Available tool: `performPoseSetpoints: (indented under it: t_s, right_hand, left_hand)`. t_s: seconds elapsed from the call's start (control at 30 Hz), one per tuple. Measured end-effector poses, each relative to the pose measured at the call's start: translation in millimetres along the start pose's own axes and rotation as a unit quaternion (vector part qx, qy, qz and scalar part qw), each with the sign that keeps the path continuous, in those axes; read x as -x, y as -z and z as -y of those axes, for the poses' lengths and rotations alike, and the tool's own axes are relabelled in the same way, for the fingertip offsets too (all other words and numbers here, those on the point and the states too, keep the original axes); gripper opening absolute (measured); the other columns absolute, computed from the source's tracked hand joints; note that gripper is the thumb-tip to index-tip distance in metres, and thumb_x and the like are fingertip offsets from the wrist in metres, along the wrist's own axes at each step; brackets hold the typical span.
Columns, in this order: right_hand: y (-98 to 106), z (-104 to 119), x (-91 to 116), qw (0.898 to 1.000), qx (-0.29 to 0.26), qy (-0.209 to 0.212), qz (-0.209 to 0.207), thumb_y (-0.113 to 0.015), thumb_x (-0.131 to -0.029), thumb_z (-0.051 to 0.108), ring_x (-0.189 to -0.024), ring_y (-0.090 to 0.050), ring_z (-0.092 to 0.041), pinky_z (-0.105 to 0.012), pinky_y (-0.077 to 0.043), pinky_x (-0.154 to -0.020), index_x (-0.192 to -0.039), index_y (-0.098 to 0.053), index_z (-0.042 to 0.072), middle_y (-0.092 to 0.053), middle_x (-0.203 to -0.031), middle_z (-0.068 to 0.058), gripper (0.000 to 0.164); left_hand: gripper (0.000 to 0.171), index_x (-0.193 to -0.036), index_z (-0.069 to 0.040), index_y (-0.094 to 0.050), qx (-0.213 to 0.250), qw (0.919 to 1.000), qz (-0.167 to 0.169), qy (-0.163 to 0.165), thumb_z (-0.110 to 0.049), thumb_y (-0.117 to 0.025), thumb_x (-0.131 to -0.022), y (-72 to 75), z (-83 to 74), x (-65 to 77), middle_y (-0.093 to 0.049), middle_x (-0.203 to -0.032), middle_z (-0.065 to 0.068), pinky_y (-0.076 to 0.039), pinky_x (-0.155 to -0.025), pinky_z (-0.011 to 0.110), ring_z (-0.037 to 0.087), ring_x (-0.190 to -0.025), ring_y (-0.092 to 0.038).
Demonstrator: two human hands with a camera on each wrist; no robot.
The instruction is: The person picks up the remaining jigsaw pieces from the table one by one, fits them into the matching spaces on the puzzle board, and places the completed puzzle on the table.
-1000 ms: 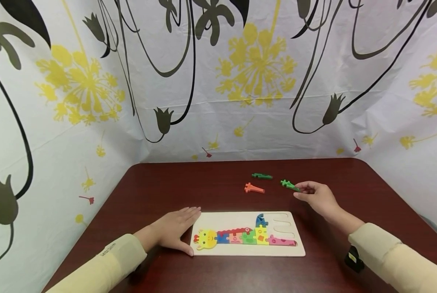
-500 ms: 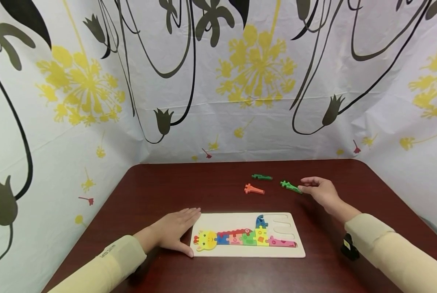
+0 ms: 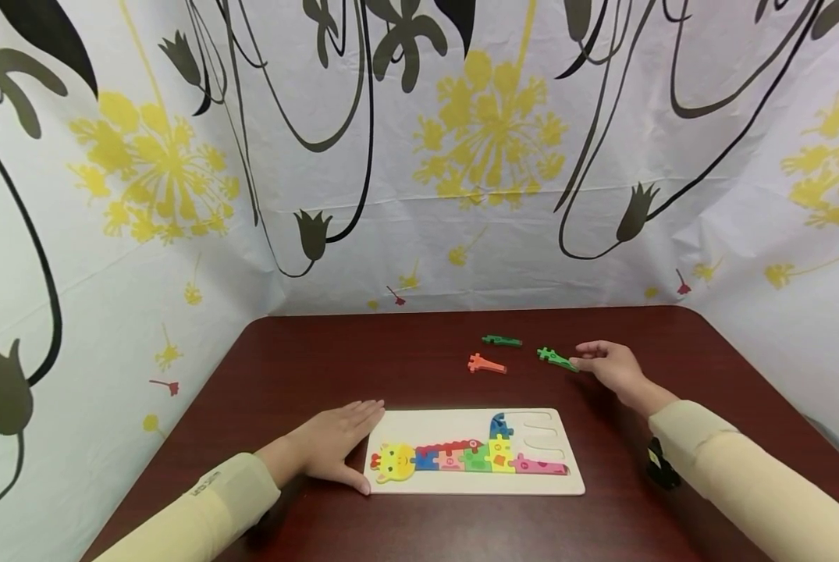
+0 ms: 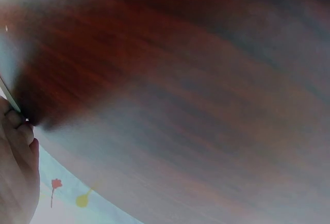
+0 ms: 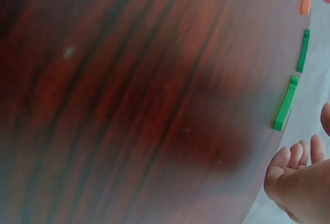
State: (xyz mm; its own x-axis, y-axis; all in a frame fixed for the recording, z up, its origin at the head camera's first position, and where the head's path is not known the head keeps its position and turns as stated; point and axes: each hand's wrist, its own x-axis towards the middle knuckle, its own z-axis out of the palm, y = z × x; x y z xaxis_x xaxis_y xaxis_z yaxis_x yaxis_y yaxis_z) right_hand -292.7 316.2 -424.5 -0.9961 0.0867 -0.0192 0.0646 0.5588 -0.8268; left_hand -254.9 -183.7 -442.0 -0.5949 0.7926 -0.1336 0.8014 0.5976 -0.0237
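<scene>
In the head view my left hand rests with fingers extended at the left edge of a white puzzle board, thumb at its lower left corner. A giraffe puzzle lies in the board: yellow head, colored body pieces and a pink leg. My right hand is at the right end of a light green leg piece, thumb tip right at that end, other fingers raised apart. In the right wrist view these fingers are loosely bent, with nothing between them and the thumb.
An orange leg piece and a dark green leg piece lie on the dark red table beyond the board. Several outlined leg slots show at the board's right. A printed cloth hangs behind the table.
My right hand's fingers have lifted off the light green leg piece's end and spread from the thumb. The piece has barely shifted. My left hand has stayed at the board.
</scene>
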Motion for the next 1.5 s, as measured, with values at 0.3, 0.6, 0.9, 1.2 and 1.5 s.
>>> performPoseSetpoints:
  t_s: [0.3, 0.6, 0.9, 1.2, 1.5]
  right_hand:
    - [-1.3, -5.2, -6.6, 1.0, 0.001, -0.002, 0.021, -0.065, -0.095, 0.026, -0.113, -0.05, -0.041, -0.051, -0.044, -0.09, -0.131, -0.052, -0.008, -0.054, -0.124, -0.028, 0.051]
    - [-0.5, -7.6, -10.8, 1.0, 0.007, 0.0, 0.026, -0.065, -0.095, 0.023, -0.112, -0.048, -0.041, -0.051, -0.043, -0.09, -0.131, -0.051, -0.009, -0.051, -0.123, -0.028, 0.051]
    - [-4.3, -12.8, -17.0, 0.999, 0.029, 0.012, 0.034, -0.067, -0.093, 0.021, -0.106, -0.051, -0.039, -0.045, -0.047, -0.083, -0.129, -0.053, -0.009, -0.053, -0.12, -0.028, 0.049]
    - [-8.6, -12.4, -14.8, 0.999, 0.046, 0.017, 0.022, -0.068, -0.093, 0.019, -0.104, -0.051, -0.038, -0.047, -0.045, -0.084, -0.125, -0.057, -0.006, -0.054, -0.119, -0.026, 0.042]
    - [-13.8, -15.0, -14.6, 0.998, 0.056, 0.013, 0.006, -0.069, -0.091, 0.016, -0.103, -0.052, -0.038, -0.049, -0.045, -0.084, -0.12, -0.061, -0.005, -0.056, -0.117, -0.026, 0.037]
  left_hand:
    - [0.119, -0.155, -0.005, -0.019, 0.003, 1.0, 0.0, 0.001, -0.09, -0.036, -0.074, 0.1, 0.0, 0.6, -0.018, -0.16, 0.008, -0.02, -0.116, 0.037, 0.02, -0.146, -0.016]
    - [0.118, -0.155, -0.004, -0.02, 0.003, 1.0, -0.002, 0.0, -0.09, -0.036, -0.074, 0.0, -0.2, 0.0, -0.018, -0.16, 0.009, -0.019, -0.116, 0.037, 0.021, -0.146, -0.017]
    - [0.118, -0.155, -0.004, -0.02, 0.0, 1.0, -0.001, -0.001, -0.09, -0.036, -0.074, 0.1, -0.4, 0.0, -0.019, -0.16, 0.009, -0.02, -0.116, 0.037, 0.021, -0.146, -0.017]
    - [0.119, -0.155, -0.004, -0.018, 0.003, 1.0, 0.002, -0.003, -0.089, -0.036, -0.074, 1.1, 0.2, -1.8, -0.017, -0.16, 0.009, -0.019, -0.116, 0.038, 0.021, -0.146, -0.016]
    - [0.119, -0.155, -0.005, -0.019, 0.004, 0.9999, 0.009, 0.004, -0.09, -0.036, -0.073, 2.1, -2.5, -0.9, -0.018, -0.16, 0.009, -0.02, -0.116, 0.038, 0.022, -0.146, -0.018]
